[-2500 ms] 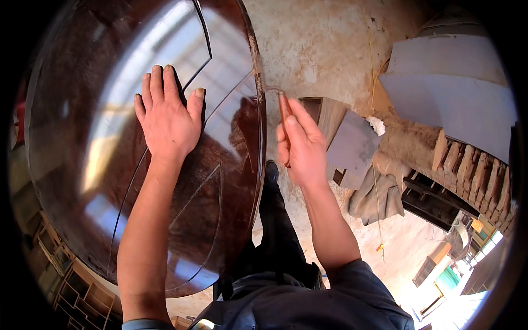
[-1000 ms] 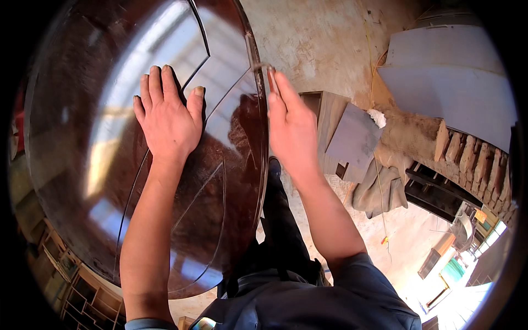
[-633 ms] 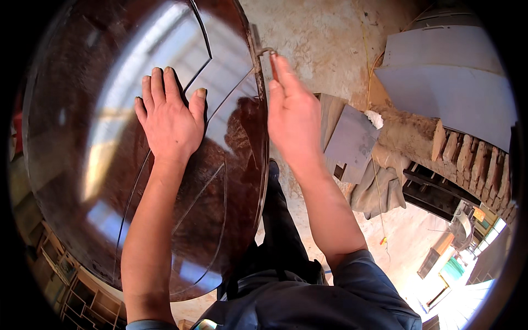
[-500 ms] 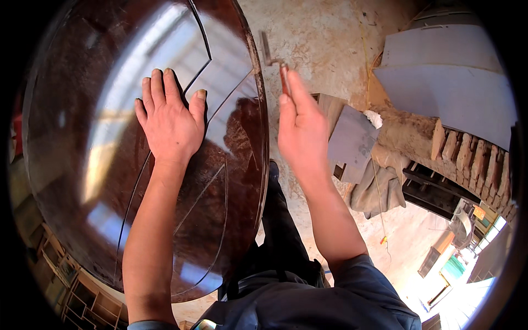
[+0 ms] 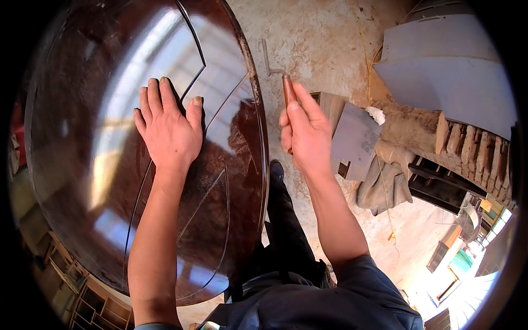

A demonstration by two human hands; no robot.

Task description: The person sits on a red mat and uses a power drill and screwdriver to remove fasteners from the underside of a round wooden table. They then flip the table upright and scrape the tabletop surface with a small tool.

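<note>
A large, rounded, glossy dark red-brown panel (image 5: 60, 165) fills the left side, with bent dark lines across it and bright reflections. My left hand (image 5: 169, 129) lies flat on it, palm down, fingers slightly spread, beside one of the lines. To the right of the panel's edge, my right hand (image 5: 308, 132) is closed round a hand tool with a reddish-brown wooden handle (image 5: 289, 89). Its thin metal part bends at the neck and points away from me, like a trowel seen edge-on. The tool is apart from the panel. My palm hides the handle's lower end.
Right of my right hand stands a grey board (image 5: 355, 137) with a white wad (image 5: 376, 115) at its corner. A brown cloth (image 5: 385, 187) lies below it. Farther right are larger grey panels (image 5: 445, 77) and a row of rough brown pieces (image 5: 470, 146). Wooden frames (image 5: 96, 305) stand lower left.
My right hand has moved slightly toward me with the tool and turned, showing more of the fingers and handle. My left hand stays flat in the same place on the panel.
</note>
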